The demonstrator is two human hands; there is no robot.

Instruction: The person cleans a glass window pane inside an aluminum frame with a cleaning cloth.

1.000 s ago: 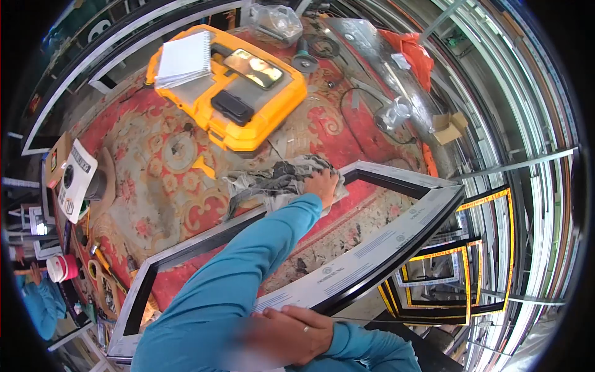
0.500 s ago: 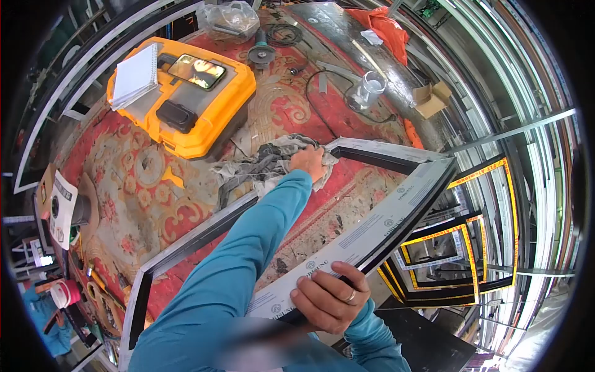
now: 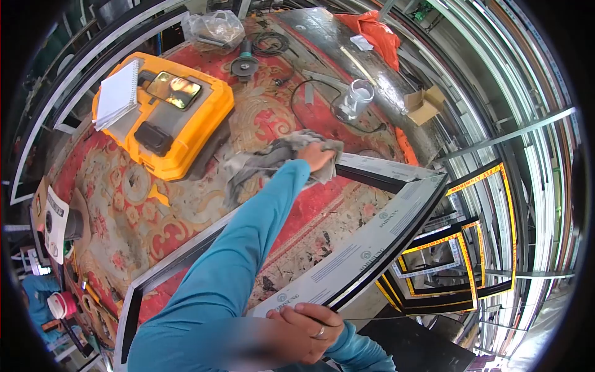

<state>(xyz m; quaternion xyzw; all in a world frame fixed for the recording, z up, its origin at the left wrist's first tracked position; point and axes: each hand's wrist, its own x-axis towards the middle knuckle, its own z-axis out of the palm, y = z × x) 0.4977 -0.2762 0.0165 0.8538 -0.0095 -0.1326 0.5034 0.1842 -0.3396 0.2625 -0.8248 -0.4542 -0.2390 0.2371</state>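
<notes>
My left hand (image 3: 318, 156) is closed on a crumpled grey cloth (image 3: 266, 160), pressing it at the far corner of a dark metal frame (image 3: 365, 251). The loose part of the cloth trails to the left and is smeared by motion. Printed protective film covers the frame's near and right-hand bars. Part of the frame is hidden under my left sleeve. My right hand (image 3: 313, 328), a ring on one finger, grips the frame's near bar with its fingers over the edge.
A yellow case (image 3: 204, 127) carries a phone (image 3: 175, 90) and notepad (image 3: 118, 93). Beyond are an angle grinder (image 3: 245, 65) and a clear jar (image 3: 358, 98). A yellow scraper (image 3: 159, 194) lies on the patterned carpet (image 3: 124, 211). Taped frames (image 3: 458, 242) stand at right.
My left hand has moved the cloth to the right and away from me, toward the frame's corner. My right hand remains on the near bar. The whole view has shifted slightly.
</notes>
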